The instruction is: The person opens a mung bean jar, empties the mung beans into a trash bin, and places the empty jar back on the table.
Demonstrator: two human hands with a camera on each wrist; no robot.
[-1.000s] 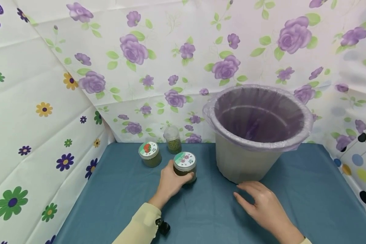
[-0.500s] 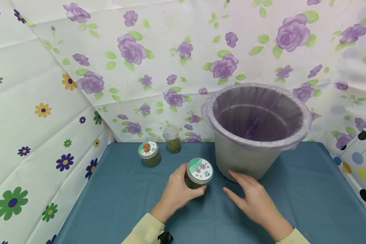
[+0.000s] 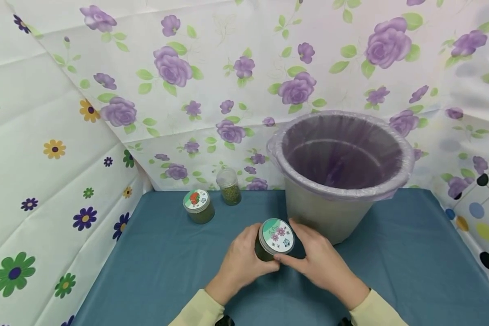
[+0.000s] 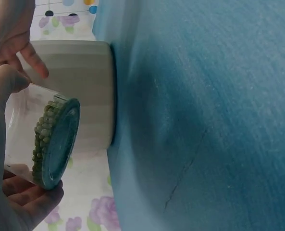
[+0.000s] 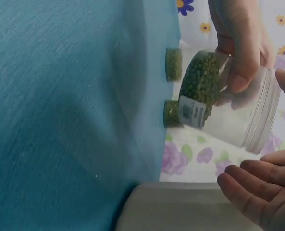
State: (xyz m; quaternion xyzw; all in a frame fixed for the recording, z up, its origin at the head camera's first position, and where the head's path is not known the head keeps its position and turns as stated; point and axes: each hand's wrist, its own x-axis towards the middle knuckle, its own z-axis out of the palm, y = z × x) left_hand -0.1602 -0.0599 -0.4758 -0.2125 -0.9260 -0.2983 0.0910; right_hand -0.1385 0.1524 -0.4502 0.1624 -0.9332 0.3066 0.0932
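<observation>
My left hand grips a clear round jar around its side. Its white-and-green lid bears pink flowers. Small green beans fill only the bottom of the jar, as the right wrist view shows, and a barcode label is stuck low on its side. The jar is tilted and held above the table. My right hand is at the lid's right side, fingers spread and loosely bent, with the thumb at the lid's near edge; whether it touches cannot be told. In the left wrist view, the jar's base faces the table.
Just beyond my right hand stands a large pale bucket lined with a purple bag. A jar with a strawberry-like picture on its lid and a taller clear jar of green grains stand back left. Flowered sheets hang behind the blue-covered table.
The left hand has lifted the jar and brought it right and nearer to me. My right hand has moved left from beside the bucket to the jar's lid.
</observation>
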